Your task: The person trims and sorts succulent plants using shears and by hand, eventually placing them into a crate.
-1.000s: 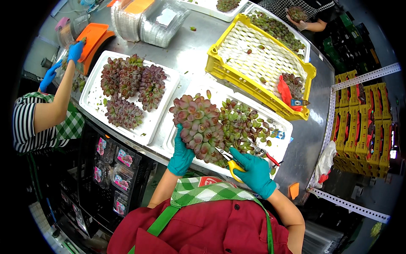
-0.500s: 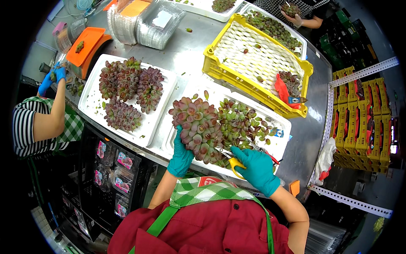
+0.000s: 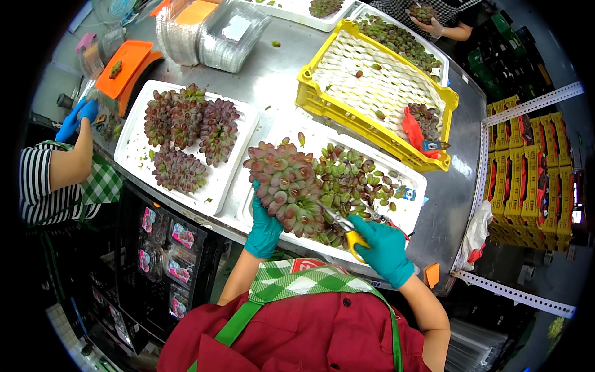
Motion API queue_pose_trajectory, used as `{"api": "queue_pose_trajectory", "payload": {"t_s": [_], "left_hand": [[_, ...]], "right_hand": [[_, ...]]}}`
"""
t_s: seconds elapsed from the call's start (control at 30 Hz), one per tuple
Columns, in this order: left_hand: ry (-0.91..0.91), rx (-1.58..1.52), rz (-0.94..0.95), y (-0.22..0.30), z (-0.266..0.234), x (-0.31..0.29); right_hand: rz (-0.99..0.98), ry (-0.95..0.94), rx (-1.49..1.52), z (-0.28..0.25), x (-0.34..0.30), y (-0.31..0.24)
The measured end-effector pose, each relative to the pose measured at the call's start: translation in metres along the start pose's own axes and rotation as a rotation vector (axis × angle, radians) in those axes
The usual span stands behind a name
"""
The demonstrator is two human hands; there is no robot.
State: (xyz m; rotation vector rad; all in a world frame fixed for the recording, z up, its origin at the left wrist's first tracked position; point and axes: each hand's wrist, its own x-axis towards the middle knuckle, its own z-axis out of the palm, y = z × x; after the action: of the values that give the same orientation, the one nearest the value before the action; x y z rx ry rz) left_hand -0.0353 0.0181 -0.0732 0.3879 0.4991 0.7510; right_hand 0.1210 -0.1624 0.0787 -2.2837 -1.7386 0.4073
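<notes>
A large reddish-green succulent cluster (image 3: 286, 186) is held up by my left hand (image 3: 265, 224), whose gloved fingers go in under its lower left side. My right hand (image 3: 383, 248), also in a teal glove, grips yellow-handled scissors (image 3: 354, 240). Their metal blades point up and left and reach the cluster's right edge; the tips are partly hidden by the leaves. Beneath and right of the cluster, a white tray (image 3: 406, 230) bears a heap of loose green and red succulent leaves (image 3: 347, 177).
Left stands a second white tray (image 3: 133, 146) with several succulent clusters (image 3: 186, 118). A yellow crate (image 3: 365, 121) lined with white netting is beyond my tray. Clear plastic boxes (image 3: 226, 40) are stacked at the back. Co-workers' hands show at far left (image 3: 88, 111) and top right (image 3: 431, 28).
My right hand and the scissors have shifted slightly right and down, showing more of the blades. The cluster has tilted a little to the left. The co-worker's gloved hands at left have moved.
</notes>
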Motion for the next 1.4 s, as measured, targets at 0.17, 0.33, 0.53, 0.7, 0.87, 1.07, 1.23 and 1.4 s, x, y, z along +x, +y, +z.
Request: {"api": "queue_pose_trajectory", "payload": {"t_s": [0.17,0.33,0.53,0.7,0.87,1.07,1.23,1.4], "left_hand": [[0.029,0.141,0.104,0.003,-0.006,0.006],[-0.001,-0.059,0.035,0.011,0.006,0.002],[-0.005,-0.118,0.007,0.012,0.009,-0.003],[0.001,-0.137,-0.016,0.011,0.01,-0.003],[0.028,-0.151,-0.034,0.011,0.009,-0.001],[0.069,-0.171,-0.058,0.012,0.009,0.0],[0.129,-0.191,-0.079,0.013,0.007,-0.001],[0.233,-0.207,-0.108,0.016,0.005,-0.005]], "right_hand": [[0.144,-0.017,0.147,-0.017,-0.006,-0.004],[0.077,-0.153,0.104,-0.032,0.013,-0.03],[0.047,-0.268,0.057,-0.038,0.024,-0.038],[0.069,-0.275,0.028,-0.038,0.03,-0.048],[0.056,-0.293,-0.011,-0.032,0.032,-0.047],[0.031,-0.241,-0.032,-0.022,0.031,-0.044],[0.041,-0.338,0.023,-0.027,0.037,-0.044],[0.055,-0.338,0.099,-0.026,0.035,-0.041]]}}
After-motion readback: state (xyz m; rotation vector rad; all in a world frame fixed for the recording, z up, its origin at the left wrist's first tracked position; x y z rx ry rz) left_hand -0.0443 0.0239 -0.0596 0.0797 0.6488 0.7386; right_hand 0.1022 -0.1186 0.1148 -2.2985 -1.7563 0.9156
